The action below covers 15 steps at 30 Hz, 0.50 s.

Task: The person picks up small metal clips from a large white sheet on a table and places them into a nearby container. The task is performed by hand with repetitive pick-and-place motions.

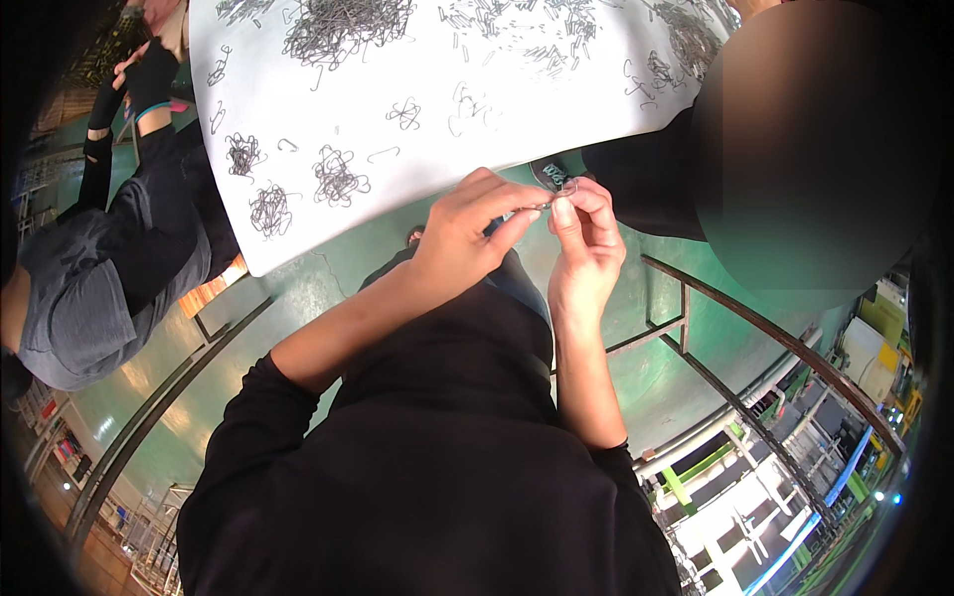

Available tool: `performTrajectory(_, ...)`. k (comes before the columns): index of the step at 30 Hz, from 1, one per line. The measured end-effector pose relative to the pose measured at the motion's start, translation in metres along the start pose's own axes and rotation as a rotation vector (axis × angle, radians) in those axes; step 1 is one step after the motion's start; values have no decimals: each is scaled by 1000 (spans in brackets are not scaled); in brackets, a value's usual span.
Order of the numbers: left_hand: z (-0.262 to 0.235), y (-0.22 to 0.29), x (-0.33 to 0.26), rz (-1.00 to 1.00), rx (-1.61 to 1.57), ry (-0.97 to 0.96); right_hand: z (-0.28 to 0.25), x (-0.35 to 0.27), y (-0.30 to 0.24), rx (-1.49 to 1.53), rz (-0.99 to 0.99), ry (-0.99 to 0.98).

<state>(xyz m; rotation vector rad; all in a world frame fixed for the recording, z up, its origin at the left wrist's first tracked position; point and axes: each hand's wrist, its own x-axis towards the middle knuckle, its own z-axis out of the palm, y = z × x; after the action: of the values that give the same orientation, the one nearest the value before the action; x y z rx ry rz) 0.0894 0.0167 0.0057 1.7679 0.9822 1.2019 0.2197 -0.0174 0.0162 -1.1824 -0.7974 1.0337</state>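
My left hand [459,226] and my right hand [584,248] meet just off the front edge of the white-covered table [298,243]. Thumb and forefinger of each are pinched together, fingertips almost touching. A thin bent metal wire [568,187] shows at the right fingertips and looks like the hooks on the table. Between the left fingertips sits a small dark piece, too small to make out. Closest on the table are loose clumps of bent wire hooks [338,177], with another clump [269,211] near the left corner.
A big heap of wire hooks [348,30] and scattered short metal pieces [547,40] lie farther back. One person in grey and black [89,298] is at the left, another in black [646,179] close at the right. Metal frame rails [765,328] stand over the green floor.
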Motion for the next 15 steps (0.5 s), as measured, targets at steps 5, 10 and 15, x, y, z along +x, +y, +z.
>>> performTrajectory(5, 10, -41, 18, -32, -28, 22, -8, 8, 7, -87, -185, 30)
performTrajectory(10, 28, -145, 95, -109, 471, 78, -20, 17, 11, -113, -180, 11)
performTrajectory(15, 46, -178, 111, -114, 696, -94, -22, 17, 19, -132, -150, 18)
